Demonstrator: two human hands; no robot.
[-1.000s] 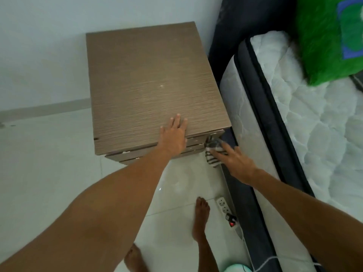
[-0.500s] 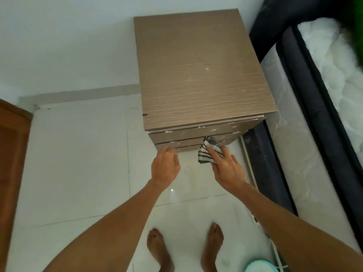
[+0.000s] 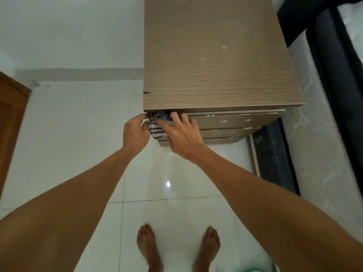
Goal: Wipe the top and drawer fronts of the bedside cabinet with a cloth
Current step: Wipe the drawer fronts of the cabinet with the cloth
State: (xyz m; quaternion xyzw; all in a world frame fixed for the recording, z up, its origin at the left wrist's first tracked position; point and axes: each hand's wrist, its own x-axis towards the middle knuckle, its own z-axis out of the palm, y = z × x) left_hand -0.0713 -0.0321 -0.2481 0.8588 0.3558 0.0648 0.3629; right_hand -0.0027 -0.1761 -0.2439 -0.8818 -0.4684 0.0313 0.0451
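The brown wood-grain bedside cabinet [image 3: 214,61] stands against the wall, its bare top seen from above. Three stacked drawer fronts [image 3: 233,122] show below the top's front edge, with pale specks on them. A grey-and-white striped cloth [image 3: 157,126] is bunched at the left end of the top drawer front. My right hand [image 3: 182,136] presses on the cloth with its fingers spread over it. My left hand [image 3: 135,130] pinches the cloth's left edge at the cabinet's front left corner.
A bed with a dark frame [image 3: 334,85] and white mattress [image 3: 324,154] sits close to the cabinet's right side. A wooden door [image 3: 9,118] is at the far left. White glossy floor tiles [image 3: 78,144] lie in front, with my bare feet [image 3: 149,246] below.
The cloth and my right hand have moved left along the drawer front, from right of the middle to the left corner. My left hand has come up and taken hold of the cloth.
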